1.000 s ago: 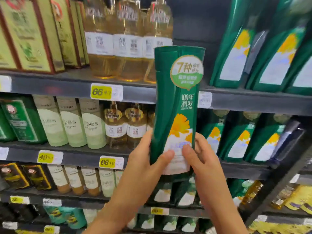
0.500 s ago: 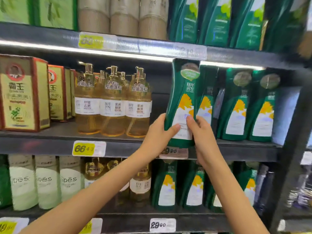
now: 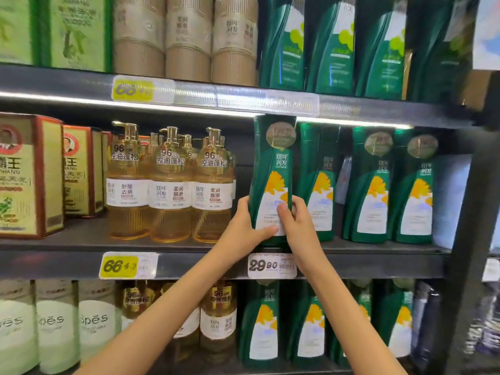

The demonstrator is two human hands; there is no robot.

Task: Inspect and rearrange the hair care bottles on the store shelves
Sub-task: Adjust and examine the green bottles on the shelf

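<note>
A shop: the hair care aisle of a supermarket or drugstore. Dark metal shelves [image 3: 203, 263] rise in tiers, each front edge carrying price tags: a yellow tag reading 66 [image 3: 119, 266], a white tag reading 29.90 [image 3: 271, 265]. A light strip [image 3: 81, 100] glows beneath the upper shelf. Goods stand in front-facing rows of identical items: amber pump bottles [image 3: 170, 185], green bottles with a yellow flower [image 3: 373, 185], beige canisters [image 3: 188, 36], pale green bottles [image 3: 94, 320] and red-edged boxes [image 3: 24, 174], all labelled in Chinese.
</note>
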